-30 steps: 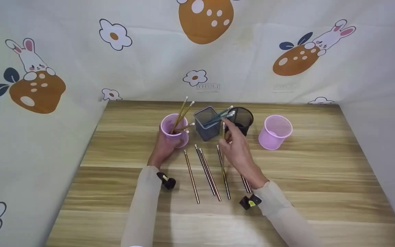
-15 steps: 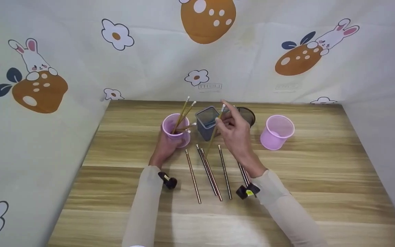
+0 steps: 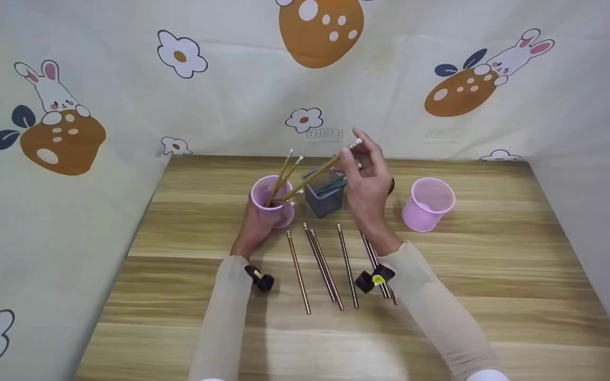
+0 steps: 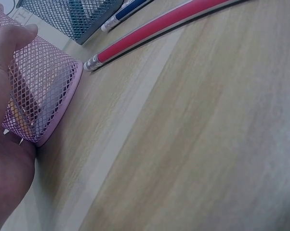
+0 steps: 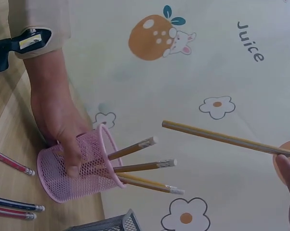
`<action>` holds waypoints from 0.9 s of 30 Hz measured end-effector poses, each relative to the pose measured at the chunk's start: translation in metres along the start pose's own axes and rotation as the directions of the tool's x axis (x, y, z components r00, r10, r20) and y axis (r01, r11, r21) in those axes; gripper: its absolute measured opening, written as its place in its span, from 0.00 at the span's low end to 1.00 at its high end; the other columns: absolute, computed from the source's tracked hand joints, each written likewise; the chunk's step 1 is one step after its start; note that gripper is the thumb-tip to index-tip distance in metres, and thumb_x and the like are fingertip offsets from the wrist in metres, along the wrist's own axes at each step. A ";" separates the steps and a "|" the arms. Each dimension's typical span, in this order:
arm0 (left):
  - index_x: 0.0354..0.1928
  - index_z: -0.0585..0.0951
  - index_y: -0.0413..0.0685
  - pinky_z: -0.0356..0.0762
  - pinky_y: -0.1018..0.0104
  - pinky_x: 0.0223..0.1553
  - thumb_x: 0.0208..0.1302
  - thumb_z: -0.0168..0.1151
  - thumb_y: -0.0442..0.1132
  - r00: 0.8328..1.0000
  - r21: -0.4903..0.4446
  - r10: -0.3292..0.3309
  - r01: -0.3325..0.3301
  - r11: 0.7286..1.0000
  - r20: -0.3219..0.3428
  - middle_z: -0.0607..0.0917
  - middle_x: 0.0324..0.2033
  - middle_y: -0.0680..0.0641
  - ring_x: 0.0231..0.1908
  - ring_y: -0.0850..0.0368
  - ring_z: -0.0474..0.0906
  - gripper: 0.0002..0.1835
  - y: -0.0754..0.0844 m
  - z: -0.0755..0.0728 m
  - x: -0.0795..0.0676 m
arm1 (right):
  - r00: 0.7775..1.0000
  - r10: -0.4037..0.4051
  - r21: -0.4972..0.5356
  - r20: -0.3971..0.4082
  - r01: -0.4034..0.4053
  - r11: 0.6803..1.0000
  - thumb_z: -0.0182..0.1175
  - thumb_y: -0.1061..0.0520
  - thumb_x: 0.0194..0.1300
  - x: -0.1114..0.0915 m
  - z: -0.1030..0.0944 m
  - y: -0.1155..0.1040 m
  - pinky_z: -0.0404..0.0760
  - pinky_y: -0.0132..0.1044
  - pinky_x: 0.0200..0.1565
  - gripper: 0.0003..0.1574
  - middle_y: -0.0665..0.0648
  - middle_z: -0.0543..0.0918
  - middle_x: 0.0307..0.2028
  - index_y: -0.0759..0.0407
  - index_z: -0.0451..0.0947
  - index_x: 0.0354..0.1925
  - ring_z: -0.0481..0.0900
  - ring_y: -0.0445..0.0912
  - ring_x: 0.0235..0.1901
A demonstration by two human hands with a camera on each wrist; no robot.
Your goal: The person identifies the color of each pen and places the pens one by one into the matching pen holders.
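Observation:
My left hand (image 3: 254, 225) grips a pink mesh pencil cup (image 3: 284, 216) standing on the wooden table. In the left wrist view the thumb lies against the mesh of the cup (image 4: 48, 82). Several yellow pencils (image 5: 145, 166) lean in that cup, eraser ends up. With thumb and fingers, my right hand (image 3: 368, 193) pinches another yellow pencil (image 3: 318, 173) near its eraser. This pencil slants down and left toward the cup. In the right wrist view, the low end of the held pencil (image 5: 222, 138) is clear of the rim.
Beside the cup stands a square grey mesh holder (image 3: 323, 206) with teal pencils (image 3: 331, 186). A black mesh cup (image 3: 391, 186) is mostly hidden behind my right hand. Farther right is another pink cup (image 3: 427, 212). Several striped pencils (image 3: 298, 272) lie in front.
My right hand has lifted the yellow pencil up from near the black cup and tilted it, swinging its low end left to the pink cup. The left hand keeps its grip.

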State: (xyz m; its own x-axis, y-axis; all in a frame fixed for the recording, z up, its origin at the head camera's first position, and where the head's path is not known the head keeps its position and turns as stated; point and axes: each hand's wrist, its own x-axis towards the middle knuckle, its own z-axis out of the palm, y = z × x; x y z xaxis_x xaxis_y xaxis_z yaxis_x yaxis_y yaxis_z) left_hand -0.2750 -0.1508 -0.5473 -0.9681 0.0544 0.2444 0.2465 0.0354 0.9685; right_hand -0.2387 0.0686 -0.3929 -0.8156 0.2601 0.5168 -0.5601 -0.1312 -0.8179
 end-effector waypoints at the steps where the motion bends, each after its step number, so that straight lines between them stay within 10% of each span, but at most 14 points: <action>1: 0.67 0.65 0.28 0.69 0.46 0.67 0.46 0.70 0.18 1.000 -0.010 0.007 -0.007 1.000 0.002 0.77 0.58 0.27 0.60 0.32 0.74 0.42 -0.001 0.000 0.000 | 1.000 -0.011 0.009 -0.001 0.011 1.000 0.59 0.67 0.68 0.000 0.000 0.002 0.89 0.47 0.40 0.26 0.55 0.76 0.40 0.70 0.70 0.63 0.83 0.45 0.41; 17: 0.67 0.63 0.29 0.71 0.53 0.68 0.46 0.70 0.19 1.000 0.013 -0.002 0.002 1.000 -0.012 0.79 0.59 0.29 0.60 0.35 0.76 0.43 -0.004 0.002 -0.003 | 0.980 -0.182 -0.094 0.078 0.189 0.977 0.64 0.73 0.60 -0.010 0.002 0.052 0.89 0.36 0.42 0.16 0.76 0.83 0.39 0.80 0.71 0.44 0.87 0.38 0.39; 22: 0.67 0.64 0.32 0.74 0.62 0.64 0.46 0.72 0.21 0.999 0.030 0.029 -0.029 0.999 -0.015 0.81 0.58 0.33 0.57 0.44 0.80 0.43 -0.013 0.001 0.001 | 0.965 -0.216 -0.211 0.152 0.245 0.946 0.67 0.69 0.60 -0.013 0.004 0.064 0.88 0.34 0.43 0.10 0.71 0.87 0.37 0.75 0.78 0.37 0.90 0.51 0.38; 27: 0.67 0.63 0.29 0.76 0.54 0.64 0.45 0.68 0.16 0.995 -0.068 0.090 -0.088 0.994 0.034 0.80 0.59 0.30 0.59 0.29 0.76 0.43 -0.013 0.000 0.005 | 0.938 -0.264 -0.285 0.224 0.322 0.903 0.70 0.66 0.58 -0.014 0.005 0.074 0.87 0.30 0.41 0.07 0.65 0.89 0.35 0.70 0.84 0.35 0.89 0.55 0.36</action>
State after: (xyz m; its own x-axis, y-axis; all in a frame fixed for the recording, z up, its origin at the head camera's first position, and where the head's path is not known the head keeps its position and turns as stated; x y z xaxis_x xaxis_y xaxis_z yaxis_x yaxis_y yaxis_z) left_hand -0.2827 -0.1509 -0.5584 -0.9399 0.0917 0.3290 0.3269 -0.0375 0.9443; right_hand -0.2690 0.0507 -0.4595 -0.6498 0.0647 0.7573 -0.7271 0.2374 -0.6441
